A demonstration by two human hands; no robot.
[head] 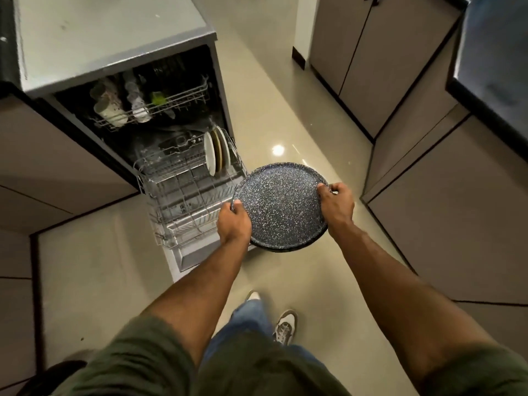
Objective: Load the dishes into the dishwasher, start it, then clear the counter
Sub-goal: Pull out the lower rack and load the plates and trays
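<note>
Both hands, left hand and right hand, pinch the speckled pan by opposite rims, probably to steady it toward the lower rack on its left.

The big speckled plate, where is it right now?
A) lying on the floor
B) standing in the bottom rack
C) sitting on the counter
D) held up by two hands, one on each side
D: the left grip and the right grip each hold an opposite edge of the speckled plate, which is up in the air beside the bottom rack, not yet in it.
</note>
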